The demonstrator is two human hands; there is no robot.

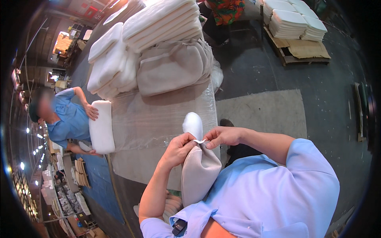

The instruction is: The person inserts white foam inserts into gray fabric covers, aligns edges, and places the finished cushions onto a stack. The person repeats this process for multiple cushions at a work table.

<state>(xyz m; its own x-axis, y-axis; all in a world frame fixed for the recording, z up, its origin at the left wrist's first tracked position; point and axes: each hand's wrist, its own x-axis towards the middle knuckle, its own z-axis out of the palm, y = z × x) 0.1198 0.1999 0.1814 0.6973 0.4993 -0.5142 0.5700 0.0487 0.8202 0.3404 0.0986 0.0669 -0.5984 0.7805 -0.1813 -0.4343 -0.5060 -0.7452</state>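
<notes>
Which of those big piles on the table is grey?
The pile of grey cloth, in front of the tall white pile and right of the lower white pile. Its dull grey colour sets it apart from those two.

Table [174, 106] under clear plastic film [133, 133]; on far end, white pad stacks [160, 25] beside grey-beige fabric pile [171, 72].

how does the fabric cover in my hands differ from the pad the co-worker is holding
The fabric cover is greyish beige; the pad is white. The fabric cover is gathered where your left hand and right hand pinch its edge; the pad has a roughly rectangular shape with rounded corners. Both are held two-handed.
</notes>
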